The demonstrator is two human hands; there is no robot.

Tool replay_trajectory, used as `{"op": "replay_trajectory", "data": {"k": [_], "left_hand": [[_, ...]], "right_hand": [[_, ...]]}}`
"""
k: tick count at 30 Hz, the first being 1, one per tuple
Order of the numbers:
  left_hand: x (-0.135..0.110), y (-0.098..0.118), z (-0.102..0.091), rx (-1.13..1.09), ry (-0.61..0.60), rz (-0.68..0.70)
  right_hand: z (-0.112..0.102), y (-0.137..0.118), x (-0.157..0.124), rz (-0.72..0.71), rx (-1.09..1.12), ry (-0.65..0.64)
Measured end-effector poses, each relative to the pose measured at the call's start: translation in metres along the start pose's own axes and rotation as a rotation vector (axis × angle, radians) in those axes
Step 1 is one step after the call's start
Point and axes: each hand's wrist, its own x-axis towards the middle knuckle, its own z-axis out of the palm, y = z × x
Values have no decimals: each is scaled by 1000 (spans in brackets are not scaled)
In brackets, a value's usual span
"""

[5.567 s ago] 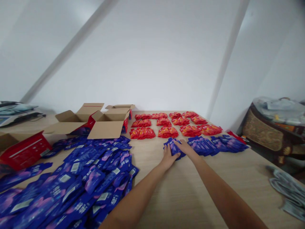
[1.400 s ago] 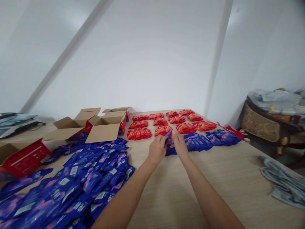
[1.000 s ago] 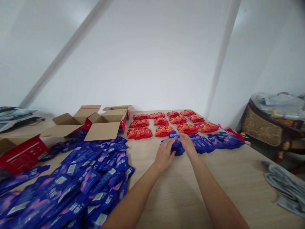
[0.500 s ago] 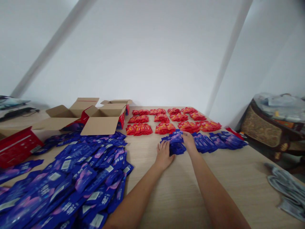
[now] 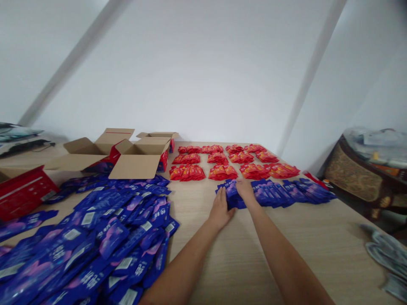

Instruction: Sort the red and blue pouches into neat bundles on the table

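Note:
Blue-and-purple foil packets (image 5: 233, 195) lie overlapped in a small stack at the left end of a row. My left hand (image 5: 220, 208) rests flat against the left side of this stack, fingers stretched out and together, holding nothing. At the stack's upper right is my right hand (image 5: 245, 190), its fingers pressed together on a blue packet; the fingertips are partly hidden. More blue packets (image 5: 270, 192) fan out to the right in the same row, just beside my right hand.
A large loose heap of blue packets (image 5: 117, 228) covers the table's left. Behind it stand open cardboard boxes (image 5: 135, 167) with red sides. Several piles of red packets (image 5: 222, 172) lie in rows towards the wall. A grey bundle (image 5: 386, 252) is at the right edge.
My right hand has come down and slightly left, bringing the blue packet onto the stack. My left hand stays at the stack's side. The view has shifted slightly.

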Motion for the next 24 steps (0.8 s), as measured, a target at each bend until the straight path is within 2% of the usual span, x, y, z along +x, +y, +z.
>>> {"op": "replay_trajectory", "data": {"k": [7, 11, 17, 24], "left_hand": [[1, -1, -1, -25, -8, 6], [5, -5, -5, -61, 5, 11], [12, -15, -7, -87, 5, 27], [22, -22, -14, -131, 12, 30]], "right_hand": [[-5, -11, -11, -5, -146, -55], [-10, -13, -21, 0, -177, -30], [-12, -16, -39, 35, -173, -10], [-18, -17, -41, -17, -122, 21]]}}
